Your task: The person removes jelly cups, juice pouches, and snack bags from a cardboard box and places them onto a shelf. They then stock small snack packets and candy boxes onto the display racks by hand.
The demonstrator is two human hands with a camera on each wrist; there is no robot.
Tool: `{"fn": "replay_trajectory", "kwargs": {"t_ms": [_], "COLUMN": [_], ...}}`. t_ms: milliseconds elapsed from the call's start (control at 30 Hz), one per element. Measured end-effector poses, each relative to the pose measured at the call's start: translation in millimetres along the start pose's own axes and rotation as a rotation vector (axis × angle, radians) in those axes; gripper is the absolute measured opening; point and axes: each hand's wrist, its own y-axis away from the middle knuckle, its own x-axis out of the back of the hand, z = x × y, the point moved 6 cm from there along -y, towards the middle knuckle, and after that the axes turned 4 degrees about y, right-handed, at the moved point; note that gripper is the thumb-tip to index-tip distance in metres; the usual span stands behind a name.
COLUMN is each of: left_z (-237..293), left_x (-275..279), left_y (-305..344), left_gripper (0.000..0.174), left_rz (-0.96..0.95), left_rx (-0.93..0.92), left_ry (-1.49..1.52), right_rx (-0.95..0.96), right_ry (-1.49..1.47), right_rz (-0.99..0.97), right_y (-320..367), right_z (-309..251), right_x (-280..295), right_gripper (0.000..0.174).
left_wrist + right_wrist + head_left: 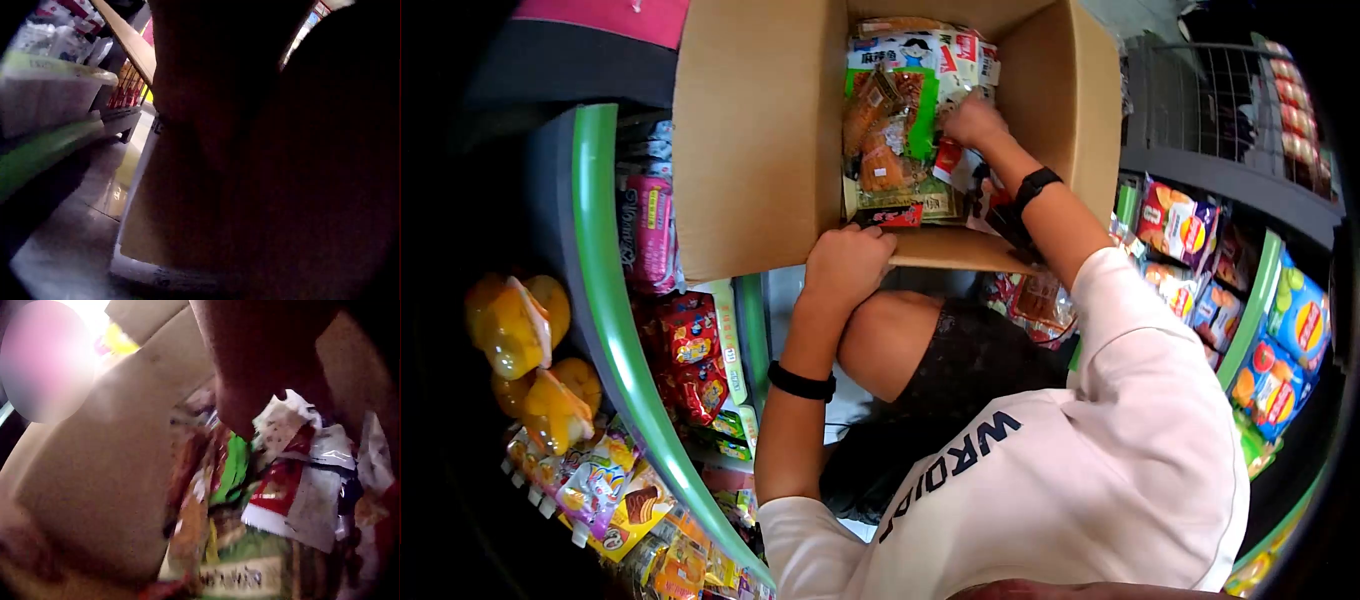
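Observation:
An upright cardboard box [750, 150] stands before the person, its flaps raised, with snack packets inside. The left hand [850, 262] grips the box's near edge, fingers bent over the rim; in the left wrist view it is too dark to make out. Inside the box, the right hand [978, 122] is against a white packet [960, 70] at the right side, its fingertips mostly hidden. Beside it are a packet with a green edge [922, 115] and brown clear packets [880, 165]. The right wrist view shows the hand [269, 369] behind a white and red packet [284, 494].
A green-edged shelf [625, 300] with red and pink packs runs along the left, and yellow packs [540, 320] hang outside it. On the right, another shelf holds chip bags [1180, 220] near a wire rack [1220, 90]. The person's knee [895, 345] is just below the box.

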Motion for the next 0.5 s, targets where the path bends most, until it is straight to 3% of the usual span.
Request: {"fn": "replay_trajectory", "kwargs": {"t_ms": [33,67,133,167,233,267,333,400,467,500], "left_z": [-2,-4,-4,-6,-7,-7,-6,-4,-5,-5], "left_x": [2,4,10,10,11,11,9,11,10,7], "left_y": [-2,-3,-12,-15,-16,-16,-17,-22,-24,-24], "left_gripper": [0.022,0.022,0.022,0.023,0.023,0.024,0.027,0.030,0.037,0.037], "left_rz": [-0.044,-0.091,-0.110,-0.131,-0.162,-0.171,-0.204,-0.238,-0.264,-0.278], "left_rx": [-0.017,-0.035,-0.013,-0.005,0.002,0.018,0.031,0.038,0.069,0.049], "left_ry": [0.006,0.012,0.012,0.014,0.021,0.031,0.016,-0.004,0.004,0.000], "right_rx": [-0.121,-0.199,-0.138,-0.145,-0.100,-0.113,-0.197,0.205,0.396,0.371], "right_ry": [-0.400,-0.580,-0.541,-0.550,-0.781,-0.783,-1.049,-0.767,-0.683,-0.684], "right_rz": [0.038,0.055,0.159,0.154,0.170,0.162,0.140,0.452,0.565,0.572], "right_y": [-17,-16,-49,-62,-69,-63,-45,-34,-9,-5], "right_z": [14,19,30,29,27,22,8,-26,-56,-61], "right_x": [5,14,-6,-17,-36,-35,-21,-3,17,23], "right_gripper": [0.101,0.091,0.074,0.074,0.048,0.048,0.031,0.025,0.019,0.019]}}
